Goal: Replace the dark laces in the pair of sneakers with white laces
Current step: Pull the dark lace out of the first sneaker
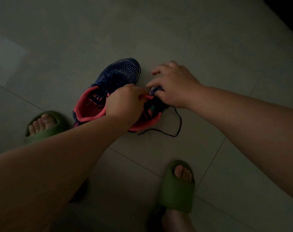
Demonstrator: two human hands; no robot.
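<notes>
Head view: dim tiled floor (209, 47), two sneakers side by side between person's feet in green slides (175, 190)

Left sneaker (119, 72): dark laces fully threaded, untouched

Right sneaker (152, 114): mostly hidden under hands, partly unlaced; loose dark lace (177, 121) trails over floor beside it

Left hand (125, 104): fingers curled, pinching pink tongue of right sneaker

Right hand (174, 84): fingers curled onto right sneaker's toe end, gripping it or its lacing, cannot tell which

White laces: none in sight

Judgement: early stage, first lace partly out; second sneaker and all white lacing left
</notes>
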